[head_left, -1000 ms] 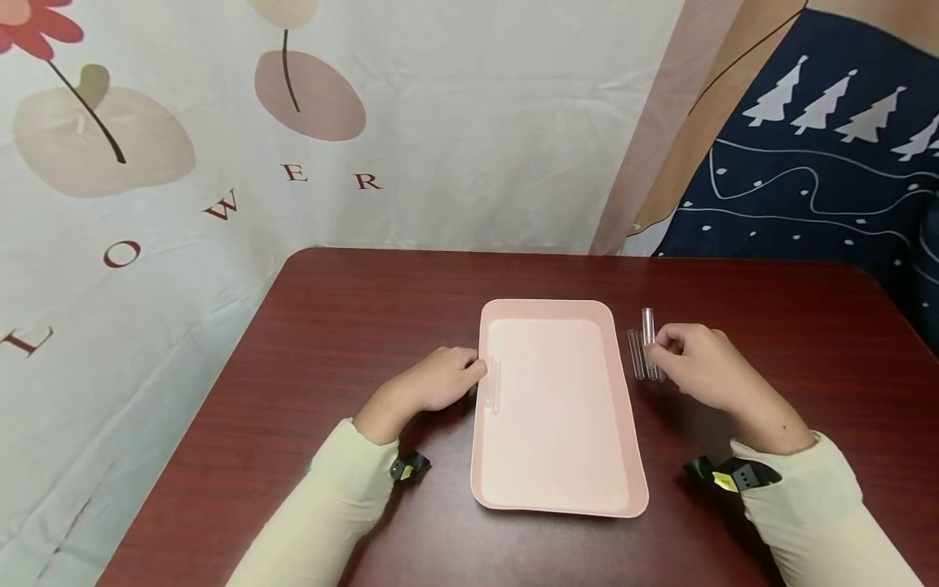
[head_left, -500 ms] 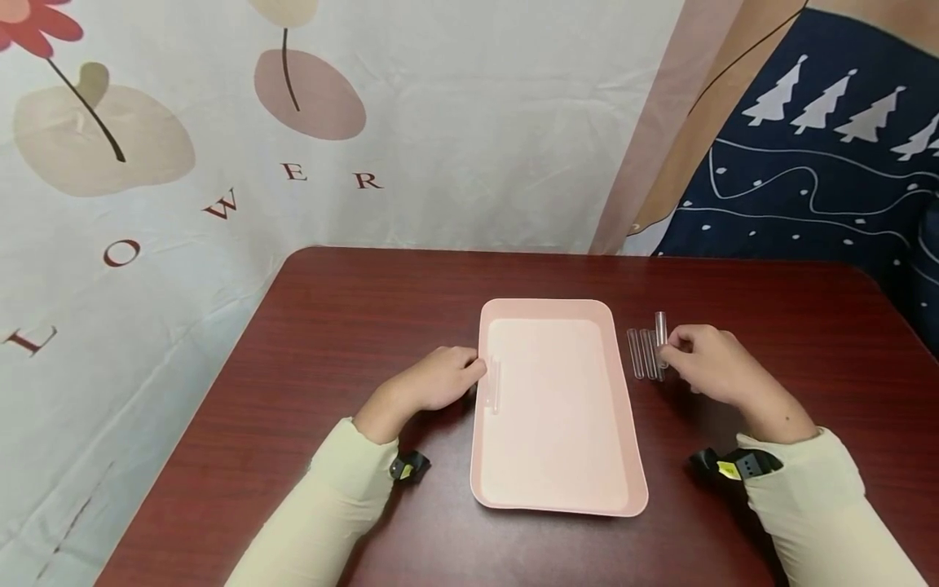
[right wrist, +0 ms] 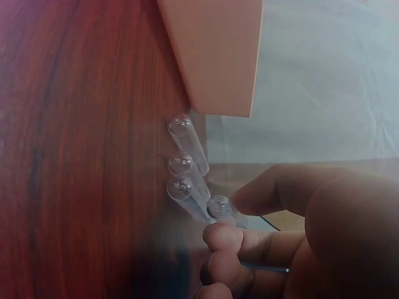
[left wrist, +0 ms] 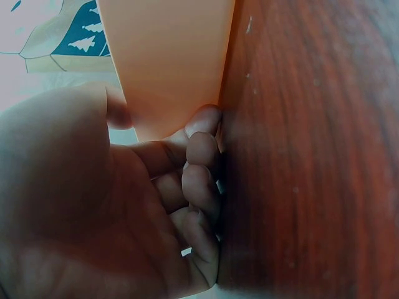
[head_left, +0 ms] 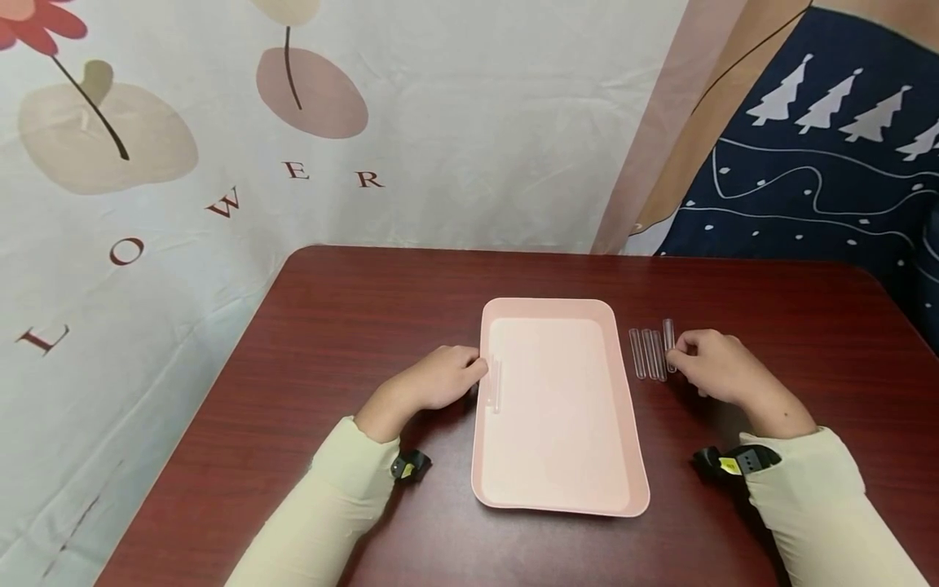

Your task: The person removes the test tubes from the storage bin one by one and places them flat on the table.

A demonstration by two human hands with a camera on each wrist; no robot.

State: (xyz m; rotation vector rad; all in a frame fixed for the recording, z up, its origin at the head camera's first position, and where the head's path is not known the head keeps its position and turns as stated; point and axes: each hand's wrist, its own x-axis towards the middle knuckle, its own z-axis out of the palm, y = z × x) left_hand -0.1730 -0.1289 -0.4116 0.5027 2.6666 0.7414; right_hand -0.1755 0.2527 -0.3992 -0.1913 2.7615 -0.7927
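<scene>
My right hand [head_left: 719, 368] pinches a clear test tube [head_left: 668, 336] between thumb and index finger, at the right end of a row of three similar tubes [head_left: 649, 355]. In the right wrist view, the rounded end of the pinched tube [right wrist: 221, 205] shows between the fingertips, beside the row and set higher off the wood. My left hand [head_left: 440, 377] grips the left rim of a pink tray [head_left: 561, 489], thumb at the top edge and curled fingers low against the outer wall. Inside the tray, another clear tube [head_left: 495, 385] lies along the left wall.
The tray stands on a dark red wooden table [head_left: 352, 310], with the row of tubes close to its right wall. A pale printed cloth [head_left: 477, 122] hangs behind the table, with a navy tree-patterned cloth [head_left: 807, 187] at the back right.
My right hand has shifted the pinched tube rightward from above the row to its right end, and slightly lower. The left hand and tray have stayed put.
</scene>
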